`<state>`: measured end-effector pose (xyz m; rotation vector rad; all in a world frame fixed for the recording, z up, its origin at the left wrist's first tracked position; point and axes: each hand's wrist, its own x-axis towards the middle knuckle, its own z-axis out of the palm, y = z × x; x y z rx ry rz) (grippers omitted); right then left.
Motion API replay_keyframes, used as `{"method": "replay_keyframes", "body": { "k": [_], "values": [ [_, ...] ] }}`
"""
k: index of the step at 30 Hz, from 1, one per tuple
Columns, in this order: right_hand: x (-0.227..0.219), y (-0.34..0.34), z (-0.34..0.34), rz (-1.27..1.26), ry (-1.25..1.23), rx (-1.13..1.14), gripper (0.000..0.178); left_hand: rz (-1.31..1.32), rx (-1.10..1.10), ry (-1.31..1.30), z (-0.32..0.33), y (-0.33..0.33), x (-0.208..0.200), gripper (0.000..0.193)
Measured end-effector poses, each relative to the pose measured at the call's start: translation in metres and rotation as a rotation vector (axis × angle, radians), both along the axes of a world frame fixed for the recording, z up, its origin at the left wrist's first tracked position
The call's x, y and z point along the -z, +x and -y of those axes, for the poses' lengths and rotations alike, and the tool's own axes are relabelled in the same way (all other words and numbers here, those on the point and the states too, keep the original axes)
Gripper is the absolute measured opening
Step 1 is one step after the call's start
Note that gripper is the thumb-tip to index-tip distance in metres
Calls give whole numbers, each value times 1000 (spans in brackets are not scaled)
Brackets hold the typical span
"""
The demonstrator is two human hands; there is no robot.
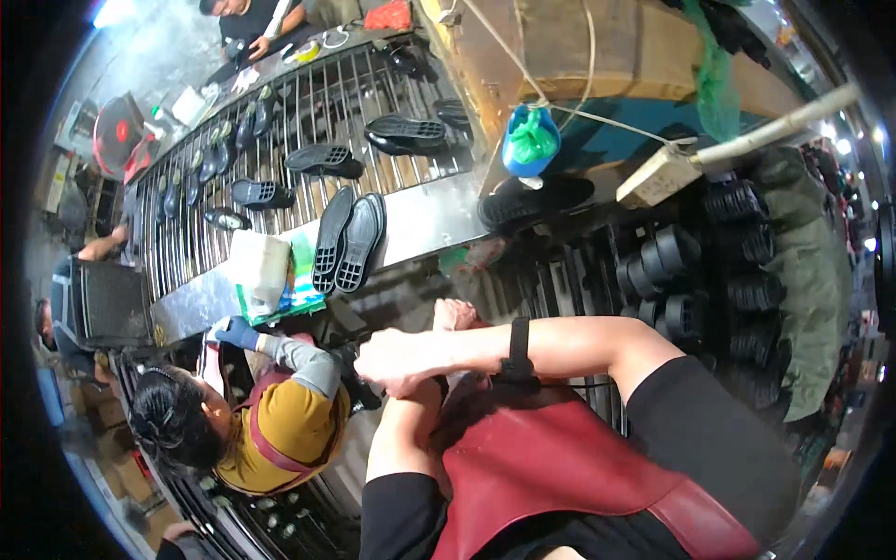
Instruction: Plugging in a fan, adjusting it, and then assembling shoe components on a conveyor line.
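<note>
My forearms cross in front of my red apron. My right hand reaches over to the left and is closed at my left forearm, near a dark band; what its fingers hold is hidden. Beyond my right forearm shows my left hand, curled into a fist, with no object visible in it. A black strap circles my right forearm. Past my hands, a pair of black shoe soles lies at the near edge of a metal roller conveyor.
A co-worker in a yellow top with a blue glove sits close on my left. Black soles and shoes rest on the rollers. A white container stands at the edge. A blue cup hangs by cord; racked black parts are at right.
</note>
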<state>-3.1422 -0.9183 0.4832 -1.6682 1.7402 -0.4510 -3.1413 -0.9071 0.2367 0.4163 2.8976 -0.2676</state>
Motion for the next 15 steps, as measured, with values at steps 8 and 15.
{"method": "replay_keyframes", "body": {
  "k": [8,15],
  "values": [
    [-46,-61,11,-131,41,63,19,29,-214,234,57,-22,-36,14],
    [-104,-105,-64,-163,-199,609,25,-537,-748,828,124,-153,-137,28]
  ]
}}
